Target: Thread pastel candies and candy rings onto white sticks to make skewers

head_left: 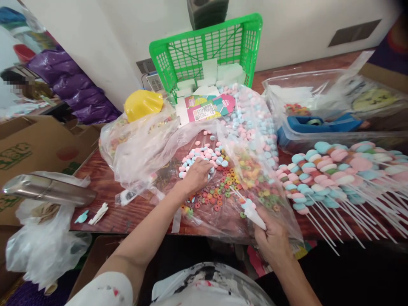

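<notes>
My left hand (198, 173) reaches into a pile of pink and blue candies (207, 154) on clear plastic; its fingers are bent down among them, and what they hold is hidden. Near the table's front edge, my right hand (270, 229) is closed round a white stick piece (254, 213) with pink and blue candies near its upper end. Small ring candies (216, 199) in red, orange and green lie scattered between my hands. A clear bag (250, 170) with more ring candies lies just behind my right hand.
Candy skewers (334, 170) are stacked on the right. Behind are a green basket (207, 40), a bag of pink and blue candies (251, 114) and a clear tub (318, 134) with a blue dispenser. At left are a yellow bowl (143, 105) and a steel flask (51, 190).
</notes>
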